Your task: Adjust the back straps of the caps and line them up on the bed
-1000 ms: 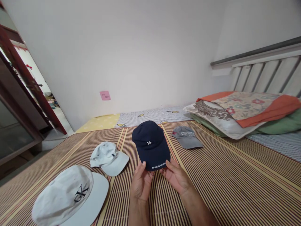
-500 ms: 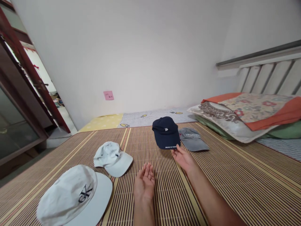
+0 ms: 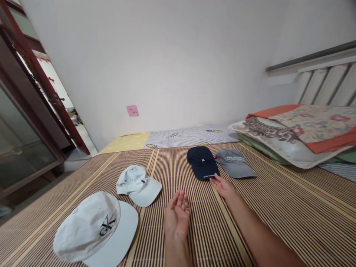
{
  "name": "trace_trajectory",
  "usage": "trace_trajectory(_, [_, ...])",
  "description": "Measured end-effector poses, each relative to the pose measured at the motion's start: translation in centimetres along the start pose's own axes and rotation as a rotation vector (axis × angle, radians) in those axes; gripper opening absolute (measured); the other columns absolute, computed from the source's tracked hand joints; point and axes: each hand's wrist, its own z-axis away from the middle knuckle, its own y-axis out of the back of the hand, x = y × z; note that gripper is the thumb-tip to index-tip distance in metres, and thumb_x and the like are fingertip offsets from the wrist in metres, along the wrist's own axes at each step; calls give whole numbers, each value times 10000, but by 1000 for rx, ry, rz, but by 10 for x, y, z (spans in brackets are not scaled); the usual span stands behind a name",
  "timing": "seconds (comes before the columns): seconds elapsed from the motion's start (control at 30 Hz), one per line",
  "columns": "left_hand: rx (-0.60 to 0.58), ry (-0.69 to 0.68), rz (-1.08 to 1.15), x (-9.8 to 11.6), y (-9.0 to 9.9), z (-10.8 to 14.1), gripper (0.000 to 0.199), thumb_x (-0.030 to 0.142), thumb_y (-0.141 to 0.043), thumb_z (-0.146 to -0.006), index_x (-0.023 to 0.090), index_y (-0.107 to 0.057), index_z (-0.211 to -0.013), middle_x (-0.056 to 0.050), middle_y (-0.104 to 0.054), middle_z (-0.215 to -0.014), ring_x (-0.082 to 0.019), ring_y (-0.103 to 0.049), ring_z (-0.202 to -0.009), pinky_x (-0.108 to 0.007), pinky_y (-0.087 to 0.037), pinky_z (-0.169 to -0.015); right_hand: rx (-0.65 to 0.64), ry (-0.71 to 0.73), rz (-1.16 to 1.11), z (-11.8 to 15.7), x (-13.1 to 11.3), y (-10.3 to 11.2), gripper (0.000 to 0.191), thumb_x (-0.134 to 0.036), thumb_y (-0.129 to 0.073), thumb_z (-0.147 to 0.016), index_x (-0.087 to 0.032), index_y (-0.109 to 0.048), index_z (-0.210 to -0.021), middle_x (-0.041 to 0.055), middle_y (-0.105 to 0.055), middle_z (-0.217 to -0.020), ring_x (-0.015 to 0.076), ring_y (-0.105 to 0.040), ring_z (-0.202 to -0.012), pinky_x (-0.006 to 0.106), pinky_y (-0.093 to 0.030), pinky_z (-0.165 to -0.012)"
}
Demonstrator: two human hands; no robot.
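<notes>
A navy baseball cap (image 3: 201,161) with a small white emblem rests on the striped mat. My right hand (image 3: 224,186) pinches the front edge of its brim, thumb on top and fingers beneath. Just to the right of it, and partly behind, lies a grey cap (image 3: 236,165). My left hand (image 3: 178,213) lies palm up over the mat, fingers extended, with nothing in it. Left of that hand are a white cap with a small dark logo (image 3: 136,183) and, nearer to me, a larger white cap with black letters (image 3: 89,230).
The caps lie on a brown striped bamboo mat (image 3: 278,207). Folded bedding and a pillow (image 3: 308,152) are stacked at the right, below a radiator (image 3: 328,85). A white wall with a pink note (image 3: 132,110) stands behind; a door (image 3: 52,92) is at the left.
The navy cap has come down onto the mat beside the grey cap, with my right hand still at its brim. My left hand stays open. The whole view has shifted slightly.
</notes>
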Motion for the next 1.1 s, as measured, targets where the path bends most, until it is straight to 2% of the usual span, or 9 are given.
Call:
trace_trajectory(0.37, [-1,-30,13,6,7,-1,172,67,-503,-972,133,-636,-1061,-88,-691,-942,-149,-724,-731,-215,-579,-573,-16,-95,73,13,5,7,252,-298,-679,-1009,-163,-660,-1220,71,-706,-1166,197,-718,-918,361,-636,-760])
trace_trajectory(0.57, [7,-23,7,4,5,0,172,69,-499,-968,102,-642,-1057,-98,-686,-922,-153,-719,-724,-209,-559,-561,-10,-48,65,14,11,13,264,-300,-680,-1007,-166,-655,-1233,73,-700,-1182,202,-714,-931,369,-635,-770])
trace_trajectory(0.8, [6,-25,1,2,4,1,172,39,-530,-937,124,-648,-1028,-82,-690,-901,-142,-710,-699,-206,-554,-566,-39,12,45,16,15,19,272,-308,-677,-1009,-172,-654,-1243,78,-696,-1204,209,-712,-956,386,-634,-797])
trace_trajectory(1.1, [8,-18,8,2,5,0,151,32,-530,-936,107,-643,-1004,-77,-682,-882,-144,-707,-690,-202,-543,-545,-25,6,69,12,16,16,280,-310,-680,-1006,-172,-652,-1249,81,-693,-1214,214,-711,-966,392,-634,-800])
